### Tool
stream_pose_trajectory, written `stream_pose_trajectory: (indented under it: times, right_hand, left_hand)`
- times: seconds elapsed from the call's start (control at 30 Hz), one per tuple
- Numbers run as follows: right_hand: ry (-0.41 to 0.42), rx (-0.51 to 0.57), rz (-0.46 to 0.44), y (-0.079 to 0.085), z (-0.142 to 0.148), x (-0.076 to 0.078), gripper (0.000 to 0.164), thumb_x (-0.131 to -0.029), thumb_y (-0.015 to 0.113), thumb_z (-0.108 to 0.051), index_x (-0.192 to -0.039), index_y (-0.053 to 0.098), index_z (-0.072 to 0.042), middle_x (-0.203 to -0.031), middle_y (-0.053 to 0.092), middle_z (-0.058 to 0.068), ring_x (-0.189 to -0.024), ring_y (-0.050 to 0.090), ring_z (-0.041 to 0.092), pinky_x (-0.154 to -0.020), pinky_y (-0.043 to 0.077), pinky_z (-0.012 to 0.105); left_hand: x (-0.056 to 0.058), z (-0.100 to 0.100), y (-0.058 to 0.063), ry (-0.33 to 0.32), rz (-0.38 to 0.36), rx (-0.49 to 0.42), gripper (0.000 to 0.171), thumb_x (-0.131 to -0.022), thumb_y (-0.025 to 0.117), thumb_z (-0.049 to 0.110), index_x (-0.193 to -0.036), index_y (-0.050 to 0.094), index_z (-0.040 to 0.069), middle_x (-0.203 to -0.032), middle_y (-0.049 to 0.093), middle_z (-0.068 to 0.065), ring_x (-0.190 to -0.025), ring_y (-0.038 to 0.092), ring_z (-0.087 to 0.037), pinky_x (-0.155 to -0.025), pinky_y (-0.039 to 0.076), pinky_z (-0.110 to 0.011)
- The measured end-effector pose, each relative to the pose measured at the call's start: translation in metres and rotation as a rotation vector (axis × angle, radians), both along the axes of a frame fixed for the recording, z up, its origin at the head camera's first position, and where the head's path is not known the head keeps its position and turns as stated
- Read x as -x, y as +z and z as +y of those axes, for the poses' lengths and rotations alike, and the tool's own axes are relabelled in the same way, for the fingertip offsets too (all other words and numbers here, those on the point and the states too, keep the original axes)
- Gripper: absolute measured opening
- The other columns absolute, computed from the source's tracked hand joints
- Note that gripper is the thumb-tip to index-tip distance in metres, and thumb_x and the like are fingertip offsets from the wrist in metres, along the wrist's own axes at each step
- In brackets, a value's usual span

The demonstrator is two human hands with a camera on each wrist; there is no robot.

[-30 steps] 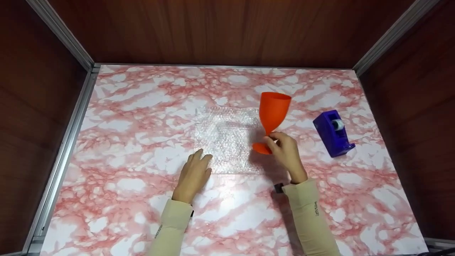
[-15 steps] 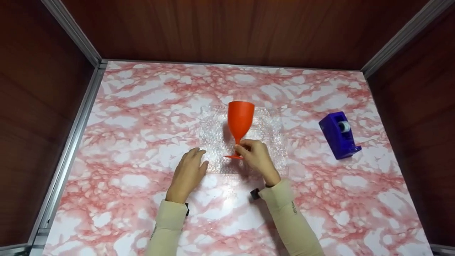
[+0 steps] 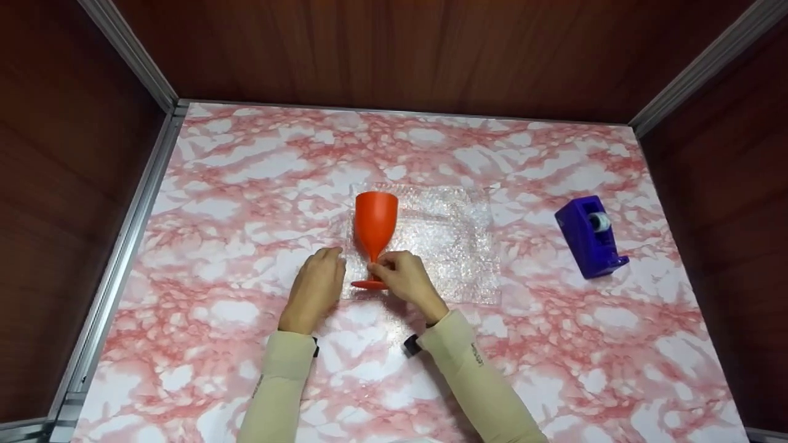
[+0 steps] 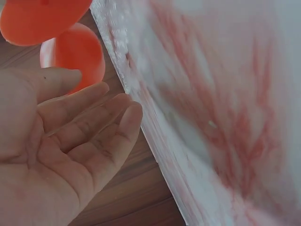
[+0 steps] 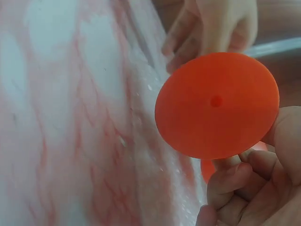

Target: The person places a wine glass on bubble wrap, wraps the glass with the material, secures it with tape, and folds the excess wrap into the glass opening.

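An orange-red goblet (image 3: 375, 221) is over the left edge of a sheet of bubble wrap (image 3: 449, 246), its bowl pointing to the back. My right hand (image 3: 406, 280) pinches the stem just above the round foot. In the right wrist view the underside of the goblet's foot (image 5: 216, 106) faces the camera and covers part of the fingers. My left hand (image 3: 314, 286) is beside the sheet's left edge, to the left of the goblet. The left wrist view shows the left hand's palm (image 4: 61, 155) with slightly bent fingers and nothing in it.
A purple tape dispenser (image 3: 591, 237) with a roll of clear tape stands to the right on the red and white marbled table (image 3: 246, 369). Dark wood panels (image 3: 394, 55) with metal edging enclose the back and both sides.
My right hand has carried the goblet from the right side of the bubble wrap to its left edge. The left hand has shifted slightly left, off the sheet.
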State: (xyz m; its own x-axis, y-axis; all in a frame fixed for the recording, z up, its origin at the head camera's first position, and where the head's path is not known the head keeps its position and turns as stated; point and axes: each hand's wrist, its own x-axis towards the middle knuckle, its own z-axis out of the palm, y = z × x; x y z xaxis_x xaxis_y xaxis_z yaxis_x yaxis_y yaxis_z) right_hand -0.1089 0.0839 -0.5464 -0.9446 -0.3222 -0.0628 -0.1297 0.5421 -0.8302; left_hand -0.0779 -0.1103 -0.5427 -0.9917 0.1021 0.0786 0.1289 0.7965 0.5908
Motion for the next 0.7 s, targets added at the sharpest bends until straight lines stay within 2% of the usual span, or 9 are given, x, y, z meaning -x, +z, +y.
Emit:
stream_pose_trajectory:
  times: [0.07,0.17,0.3,0.4,0.53,0.7]
  right_hand:
    - [0.002,0.0,0.009,-0.003,-0.002,0.0,0.019,-0.094,0.071,-0.02,-0.079,0.076,-0.008,-0.068,0.067,-0.004,-0.061,0.052,0.008,-0.058,0.042,0.025]
    - [-0.009,0.011,-0.01,-0.007,-0.004,0.001,0.018,-0.094,0.071,-0.019,-0.08,0.076,-0.008,-0.069,0.067,-0.005,-0.062,0.054,0.007,-0.059,0.044,0.024]
    - [-0.028,0.016,-0.041,-0.011,-0.004,0.002,0.018,-0.094,0.071,-0.02,-0.081,0.076,-0.008,-0.07,0.067,-0.005,-0.064,0.056,0.007,-0.062,0.047,0.025]
    - [-0.026,0.015,-0.057,-0.012,-0.005,0.002,0.018,-0.094,0.071,-0.021,-0.082,0.075,-0.009,-0.071,0.067,-0.005,-0.066,0.057,0.008,-0.064,0.048,0.027]
    - [-0.023,0.031,-0.085,-0.012,-0.006,0.002,0.018,-0.095,0.071,-0.021,-0.083,0.075,-0.008,-0.072,0.068,-0.004,-0.067,0.059,0.009,-0.066,0.049,0.027]
    - [-0.015,0.04,-0.096,-0.013,-0.007,0.003,0.019,-0.095,0.071,-0.023,-0.081,0.073,-0.009,-0.072,0.067,-0.006,-0.067,0.057,0.008,-0.065,0.047,0.026]
  left_hand:
    - [0.008,0.0,0.0,-0.001,-0.052,-0.027,0.038,-0.105,0.05,0.021,-0.132,0.059,-0.005,-0.125,0.063,-0.022,-0.114,0.059,-0.04,-0.099,0.046,-0.051]
    - [0.02,0.002,0.001,-0.003,-0.153,-0.092,0.055,-0.107,0.046,0.037,-0.142,0.049,-0.004,-0.126,0.062,-0.022,-0.116,0.058,-0.039,-0.101,0.044,-0.052]
    - [0.034,0.005,0.0,-0.006,-0.265,-0.186,0.081,-0.102,0.042,0.059,-0.153,0.03,-0.003,-0.131,0.059,-0.023,-0.118,0.058,-0.038,-0.102,0.044,-0.052]
    - [0.043,0.006,-0.004,0.003,-0.311,-0.269,0.091,-0.098,0.044,0.065,-0.156,0.023,-0.003,-0.135,0.057,-0.024,-0.121,0.057,-0.036,-0.104,0.043,-0.052]
    - [0.053,0.007,-0.008,0.061,-0.352,-0.373,0.096,-0.094,0.052,0.066,-0.153,0.028,-0.005,-0.13,0.061,-0.02,-0.119,0.058,-0.032,-0.103,0.044,-0.049]
    - [0.059,0.009,-0.006,0.135,-0.383,-0.47,0.085,-0.088,0.066,0.062,-0.139,0.05,-0.005,-0.118,0.065,-0.016,-0.107,0.059,-0.028,-0.095,0.047,-0.044]
